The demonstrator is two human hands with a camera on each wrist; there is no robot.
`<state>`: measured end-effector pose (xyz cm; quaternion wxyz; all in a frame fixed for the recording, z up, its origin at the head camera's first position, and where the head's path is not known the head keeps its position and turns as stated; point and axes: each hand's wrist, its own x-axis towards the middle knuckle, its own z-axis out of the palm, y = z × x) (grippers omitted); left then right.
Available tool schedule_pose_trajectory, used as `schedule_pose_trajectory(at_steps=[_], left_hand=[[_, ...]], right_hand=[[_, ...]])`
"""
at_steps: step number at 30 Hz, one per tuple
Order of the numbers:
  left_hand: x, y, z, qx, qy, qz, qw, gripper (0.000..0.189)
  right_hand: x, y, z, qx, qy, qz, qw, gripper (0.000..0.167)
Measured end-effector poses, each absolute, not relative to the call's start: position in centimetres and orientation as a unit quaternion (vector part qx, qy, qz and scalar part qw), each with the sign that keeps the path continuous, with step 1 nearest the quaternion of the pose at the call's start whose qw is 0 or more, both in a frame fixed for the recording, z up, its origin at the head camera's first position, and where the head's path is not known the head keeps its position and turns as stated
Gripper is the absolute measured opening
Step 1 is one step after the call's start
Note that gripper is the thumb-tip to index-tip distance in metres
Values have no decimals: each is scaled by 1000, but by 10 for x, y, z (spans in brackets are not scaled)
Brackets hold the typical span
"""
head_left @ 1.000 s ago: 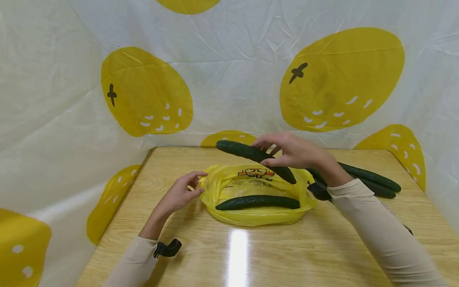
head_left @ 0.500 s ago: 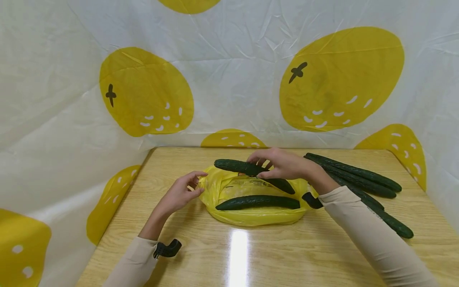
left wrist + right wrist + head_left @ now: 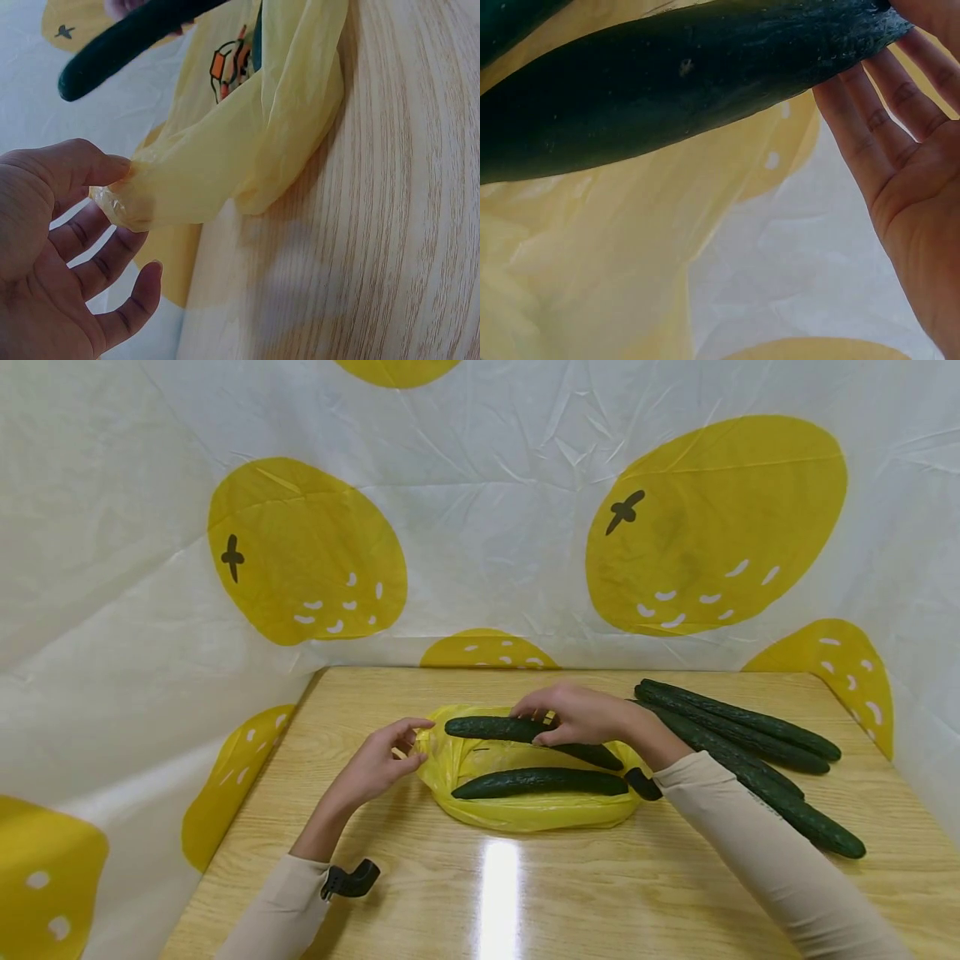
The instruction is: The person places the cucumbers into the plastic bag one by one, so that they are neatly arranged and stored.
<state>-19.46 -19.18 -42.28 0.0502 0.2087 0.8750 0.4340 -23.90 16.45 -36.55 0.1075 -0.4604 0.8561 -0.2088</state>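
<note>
One cucumber [image 3: 487, 727], likely stiff and slick, best gripped near its middle, hangs above the yellow bag [image 3: 540, 817], pinched by the right hand [image 3: 581, 714], while the left hand [image 3: 378, 764] pinches that bag's edge.

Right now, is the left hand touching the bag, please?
Touching. The left wrist view shows it: the left hand pinches the edge of the bag, with its thumb pressed against the yellow plastic.
</note>
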Motion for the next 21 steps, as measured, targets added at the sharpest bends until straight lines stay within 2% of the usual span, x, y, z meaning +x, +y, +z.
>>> schedule_pose_trajectory(at_steps=[13,21], left_hand=[[-196,-193,-421,206,877,430,53,46],[-197,-193,-421,207,877,430,56,46]], right_hand=[[-243,146,-382,-472,861,-152,112,47],[-244,134,-390,-454,872,-118,142,47]])
